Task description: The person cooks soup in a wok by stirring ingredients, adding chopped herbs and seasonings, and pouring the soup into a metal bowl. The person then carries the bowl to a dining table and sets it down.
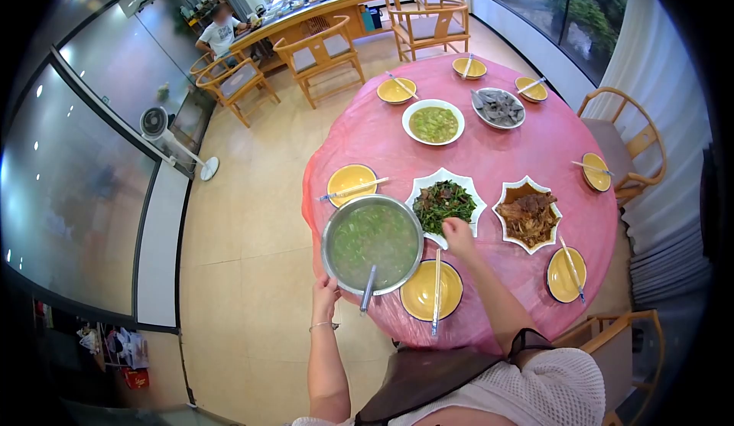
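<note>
My left hand grips the lower-left rim of a large steel basin of green soup, which sits at the table's near-left edge. A ladle leans out over the basin's front rim. My right hand is closed at the near rim of a white star-shaped plate, heaped with stir-fried greens. Its fingertips are partly hidden. Just below, a yellow bowl has wrapped chopsticks lying across it. Behind the basin stands another yellow bowl.
Pink plastic covers the round table. It also bears a star-shaped plate of brown meat, a green dish, a bowl of grey pieces and several yellow bowls. Chairs surround it. Two people sit at a far wooden desk.
</note>
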